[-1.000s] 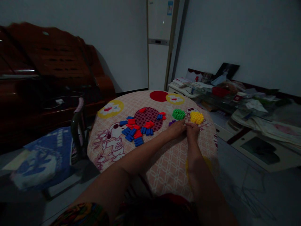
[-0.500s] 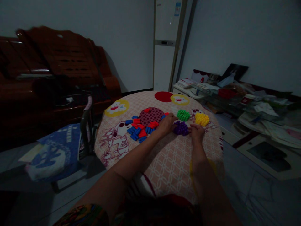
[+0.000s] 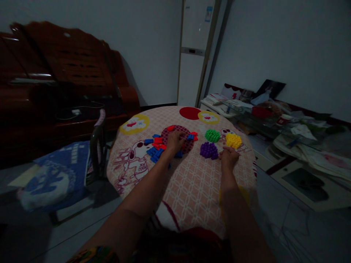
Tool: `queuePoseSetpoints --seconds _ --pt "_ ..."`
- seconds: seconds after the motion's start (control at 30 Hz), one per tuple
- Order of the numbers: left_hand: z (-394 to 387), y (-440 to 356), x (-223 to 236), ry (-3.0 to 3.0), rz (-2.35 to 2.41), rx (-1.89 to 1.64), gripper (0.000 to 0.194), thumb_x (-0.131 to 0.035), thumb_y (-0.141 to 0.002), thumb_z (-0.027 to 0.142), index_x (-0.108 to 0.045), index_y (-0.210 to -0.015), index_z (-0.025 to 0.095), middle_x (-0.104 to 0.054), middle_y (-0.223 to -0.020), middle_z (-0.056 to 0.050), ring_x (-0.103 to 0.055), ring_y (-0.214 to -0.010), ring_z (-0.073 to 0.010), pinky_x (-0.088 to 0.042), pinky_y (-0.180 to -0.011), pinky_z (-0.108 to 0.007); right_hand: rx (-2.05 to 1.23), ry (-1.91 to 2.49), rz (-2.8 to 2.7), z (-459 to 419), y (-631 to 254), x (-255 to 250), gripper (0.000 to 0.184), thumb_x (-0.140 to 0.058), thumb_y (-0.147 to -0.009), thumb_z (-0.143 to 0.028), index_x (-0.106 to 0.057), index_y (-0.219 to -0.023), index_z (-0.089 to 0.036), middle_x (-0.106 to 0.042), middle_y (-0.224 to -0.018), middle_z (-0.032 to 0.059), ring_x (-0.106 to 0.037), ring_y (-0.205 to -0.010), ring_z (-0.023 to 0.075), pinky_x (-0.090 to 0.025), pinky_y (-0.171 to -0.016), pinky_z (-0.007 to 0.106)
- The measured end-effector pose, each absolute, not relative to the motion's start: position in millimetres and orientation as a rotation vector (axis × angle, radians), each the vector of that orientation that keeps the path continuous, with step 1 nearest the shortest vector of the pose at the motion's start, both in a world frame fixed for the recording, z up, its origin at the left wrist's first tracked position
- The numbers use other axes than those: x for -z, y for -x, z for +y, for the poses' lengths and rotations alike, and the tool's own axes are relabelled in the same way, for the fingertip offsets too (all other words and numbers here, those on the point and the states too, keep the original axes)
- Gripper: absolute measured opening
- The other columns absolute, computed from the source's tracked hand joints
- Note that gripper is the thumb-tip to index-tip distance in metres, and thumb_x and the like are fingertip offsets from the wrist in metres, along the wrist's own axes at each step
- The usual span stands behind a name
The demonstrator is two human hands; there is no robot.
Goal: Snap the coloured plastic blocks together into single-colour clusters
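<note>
On the round cloth-covered table point(image 3: 197, 190), my left hand point(image 3: 174, 142) hovers over a dark red spotted circle, above small red pieces point(image 3: 158, 140) and blue pieces point(image 3: 156, 156). Its fingers are bent and a little apart, with nothing visible in them. A further blue piece point(image 3: 190, 137) lies just right of its fingertips. My right hand point(image 3: 229, 156) rests beside a cluster of small purple beads point(image 3: 208, 150), fingers loosely bent and partly apart. Right behind that hand sits a yellow bead cluster point(image 3: 233, 140). A green bead cluster point(image 3: 212, 135) lies behind the purple one.
A chair with a blue cover point(image 3: 63, 171) stands at the table's left. Behind it is a wooden bench point(image 3: 79, 65). To the right, a low cabinet point(image 3: 296, 175) carries papers and bags. A tall white unit point(image 3: 192, 73) stands at the back.
My left hand has moved left from the purple bead cluster to above the red and blue pieces. My right hand stays beside the purple cluster. The view has shifted slightly.
</note>
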State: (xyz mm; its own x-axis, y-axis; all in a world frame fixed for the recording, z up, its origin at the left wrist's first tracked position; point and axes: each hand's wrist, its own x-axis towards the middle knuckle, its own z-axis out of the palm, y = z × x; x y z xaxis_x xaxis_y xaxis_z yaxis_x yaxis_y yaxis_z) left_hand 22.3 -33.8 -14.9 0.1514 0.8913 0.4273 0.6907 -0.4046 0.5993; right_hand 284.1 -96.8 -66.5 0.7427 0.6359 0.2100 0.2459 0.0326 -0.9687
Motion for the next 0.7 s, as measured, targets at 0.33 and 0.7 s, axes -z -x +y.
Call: queuePoseSetpoints --seconds 0.33,0.7 --pt "-66 -92 43 -2.134 1.081 -0.807 0.094 -0.092 -0.054 0.030 -0.055 -0.139 0.016 -0.060 -0.138 -0.015 -0.058 -0.127 -0.0322 -0.048 -0.107 -0.041 -0.275 1.755 -0.826 -101 -282 67 0.026 -0.050 -0.081 -0.036 -0.065 -0.063 -0.022 -0.058 -0.043 0.0003 -0.057 -0.044 0.0189 -0.044 -0.049 0.028" --pt "-57 -102 55 -2.228 1.038 -0.797 0.091 -0.089 -0.060 0.027 -0.049 -0.142 0.016 -0.058 -0.142 -0.016 -0.053 -0.134 -0.0325 -0.043 -0.113 -0.046 -0.235 1.742 -0.853 -102 -275 59 0.030 -0.050 -0.083 -0.029 -0.055 -0.054 -0.026 -0.056 -0.043 -0.0005 -0.056 -0.050 0.0190 -0.043 -0.055 0.028"
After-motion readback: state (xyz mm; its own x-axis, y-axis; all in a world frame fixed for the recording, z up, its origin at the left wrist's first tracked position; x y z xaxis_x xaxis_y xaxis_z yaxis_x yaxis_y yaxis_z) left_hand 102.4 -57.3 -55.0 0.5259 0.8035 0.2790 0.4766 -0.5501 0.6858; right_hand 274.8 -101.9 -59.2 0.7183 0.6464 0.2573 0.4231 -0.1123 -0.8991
